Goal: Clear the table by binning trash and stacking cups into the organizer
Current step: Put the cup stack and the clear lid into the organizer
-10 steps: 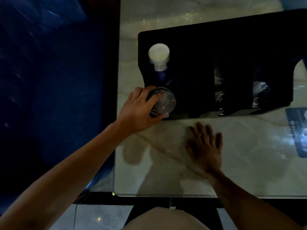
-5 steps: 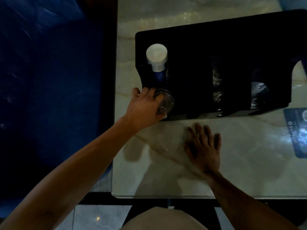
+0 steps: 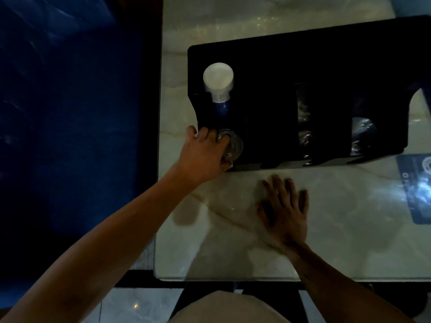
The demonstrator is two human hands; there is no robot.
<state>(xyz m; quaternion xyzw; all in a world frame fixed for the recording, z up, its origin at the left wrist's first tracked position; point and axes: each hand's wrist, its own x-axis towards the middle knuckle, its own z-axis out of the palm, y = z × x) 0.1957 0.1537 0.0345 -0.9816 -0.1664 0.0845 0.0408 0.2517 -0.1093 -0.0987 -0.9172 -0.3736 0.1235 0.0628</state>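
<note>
A black organizer (image 3: 314, 66) stands on the pale marble table (image 3: 349, 241). My left hand (image 3: 203, 157) is wrapped around a clear plastic cup (image 3: 232, 146) sitting in the organizer's front left slot; my fingers cover its near side. Behind that slot a white paper cup (image 3: 218, 78) with a blue lower part sticks up from the back left slot. My right hand (image 3: 285, 210) lies flat on the table in front of the organizer, fingers spread, holding nothing.
Clear plastic glints in the organizer's middle slot (image 3: 304, 120) and right slot (image 3: 362, 134). A blue card (image 3: 417, 190) lies on the table at the right edge. A large dark blue bag (image 3: 70, 113) fills the space left of the table.
My left hand has pushed the clear cup further down into the front left slot and now covers more of it. My right hand has stayed flat on the table.
</note>
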